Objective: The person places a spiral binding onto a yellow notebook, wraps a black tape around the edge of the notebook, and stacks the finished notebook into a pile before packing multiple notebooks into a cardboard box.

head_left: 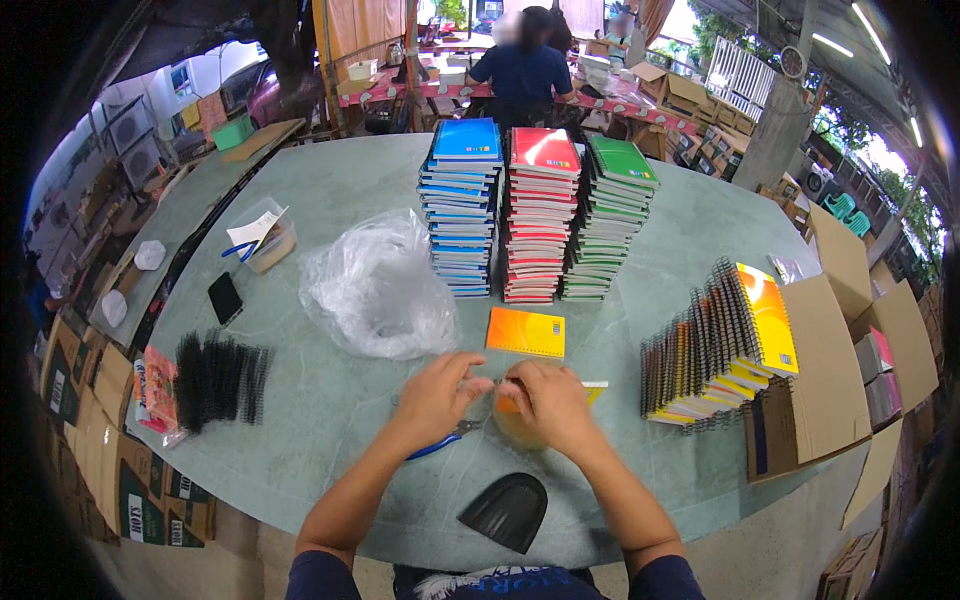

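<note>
Head view, watched from my end of the feed: nearest the body, a black curved piece (506,510) lies by the near edge of the table (330,400), where a forearm drawn back could sweep it off. Just beyond, blue-handled pliers (437,446) lie beside the left wrist; a careless drop of that wrist could shove them into the work. An orange-yellow notebook (515,430) is under the right hand (548,402), mostly hidden from me. Over it the left hand (447,397) and that right hand are close together, fingers bent and tips nearly meeting; I can't tell whether something thin is pinched between them. If the fingers pull unevenly, I judge the notebook could skew or its edge could crease. Off to the left, loose black coils (225,380) lie bunched, and I'd expect them to snag on one another if one is tugged out fast. To the right, a stack of coil-bound notebooks (700,375) leans beside an open cardboard box (815,370); a bump there could make it slide. Beyond the hands, another orange notebook (525,332) lies flat, within reach of a stray knuckle. Farther off, a clear plastic bag (380,285) sits close by the tall blue stack (460,225); dragging it could unsettle those notebooks, and the red stack (540,235) beside them.
</note>
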Demonstrator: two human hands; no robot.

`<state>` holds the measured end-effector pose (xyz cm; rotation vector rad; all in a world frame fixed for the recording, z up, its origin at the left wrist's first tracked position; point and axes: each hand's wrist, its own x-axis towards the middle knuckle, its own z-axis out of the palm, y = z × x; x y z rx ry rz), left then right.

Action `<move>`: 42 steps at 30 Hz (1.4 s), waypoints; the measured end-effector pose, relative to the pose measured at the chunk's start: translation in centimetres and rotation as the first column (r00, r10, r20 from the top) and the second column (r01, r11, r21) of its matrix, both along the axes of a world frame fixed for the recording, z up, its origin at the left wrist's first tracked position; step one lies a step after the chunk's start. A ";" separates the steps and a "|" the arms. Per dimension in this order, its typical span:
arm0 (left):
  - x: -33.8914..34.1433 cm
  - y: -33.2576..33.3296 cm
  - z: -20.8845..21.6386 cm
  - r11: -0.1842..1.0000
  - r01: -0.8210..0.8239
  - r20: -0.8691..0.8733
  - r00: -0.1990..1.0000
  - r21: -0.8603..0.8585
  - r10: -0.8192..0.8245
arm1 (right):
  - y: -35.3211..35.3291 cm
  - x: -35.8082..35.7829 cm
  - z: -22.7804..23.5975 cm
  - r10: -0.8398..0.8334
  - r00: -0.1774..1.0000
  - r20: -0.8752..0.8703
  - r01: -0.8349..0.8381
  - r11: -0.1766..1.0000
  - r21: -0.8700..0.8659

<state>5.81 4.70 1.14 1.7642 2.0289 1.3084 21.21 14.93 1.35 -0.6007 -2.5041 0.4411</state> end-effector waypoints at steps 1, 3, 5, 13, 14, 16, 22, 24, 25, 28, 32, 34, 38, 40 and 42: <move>-0.3 0.0 0.1 1.000 0.003 0.001 1.000 0.006 -0.003 | 0.0 0.0 -0.1 -0.003 1.000 0.001 0.003 1.000 0.006; -1.5 0.0 0.5 0.892 0.119 -0.009 0.991 -0.437 -0.136 | 0.1 0.0 -0.4 0.011 0.988 -0.153 -0.034 0.988 -0.149; -0.2 -0.1 0.7 0.969 0.057 -0.110 0.990 -0.240 -0.086 | 0.1 0.2 -0.3 0.022 0.998 -0.052 -0.024 0.999 -0.042; -0.4 -0.4 0.1 0.963 0.079 -0.159 0.980 -0.258 -0.123 | 0.1 0.5 0.4 0.053 0.994 0.097 -0.058 0.997 0.043; 0.4 0.4 0.3 0.995 0.064 -0.193 0.978 -0.081 -0.079 | 0.0 0.3 0.1 0.029 0.989 0.147 -0.029 1.000 0.000; 1.5 0.5 0.5 0.993 0.059 -0.219 0.975 0.098 -0.037 | 0.0 0.7 -0.1 0.001 0.980 0.197 0.008 0.999 -0.044; 7.3 -5.8 -3.9 0.894 0.118 -0.183 0.959 -0.433 -0.215 | 2.9 3.8 0.1 -0.063 0.995 0.071 0.075 0.980 -0.183; 8.5 -5.5 -5.7 0.885 0.248 -0.091 0.948 -0.393 -0.306 | 4.7 5.1 -2.2 -0.022 0.954 -0.298 -0.201 0.691 -0.694; 8.8 -5.4 -6.1 0.868 0.354 -0.013 0.924 -0.350 -0.382 | 4.3 5.2 -2.5 -0.144 0.926 -0.349 -0.232 0.512 -0.827; 7.1 -3.9 -1.1 0.973 0.187 -0.032 0.981 -0.138 -0.193 | 3.3 5.6 -2.5 -0.183 0.901 -0.393 -0.225 0.577 -0.785; 3.6 -1.2 2.5 0.980 -0.081 -0.131 0.986 0.179 0.105 | 2.5 6.3 -2.3 -0.125 0.927 -0.353 -0.212 0.603 -0.769; 3.8 -1.3 0.9 0.994 0.097 -0.263 0.961 0.046 -0.082 | 1.6 5.8 -2.8 -0.281 0.841 -0.463 -0.326 0.420 -0.847; 3.6 -1.2 2.9 0.981 -0.021 -0.233 0.970 0.191 0.067 | 1.5 7.1 -5.3 -0.350 0.858 -0.375 -0.210 0.428 -0.879; 3.3 -0.6 2.8 0.890 -0.233 -0.117 0.947 0.391 0.299 | 2.1 7.1 -5.2 -0.232 0.857 -0.460 -0.326 0.448 -0.832; 4.1 -0.5 0.7 0.988 0.155 -0.249 0.958 0.022 -0.145 | 1.9 6.9 -4.9 -0.227 0.861 -0.455 -0.319 0.456 -0.831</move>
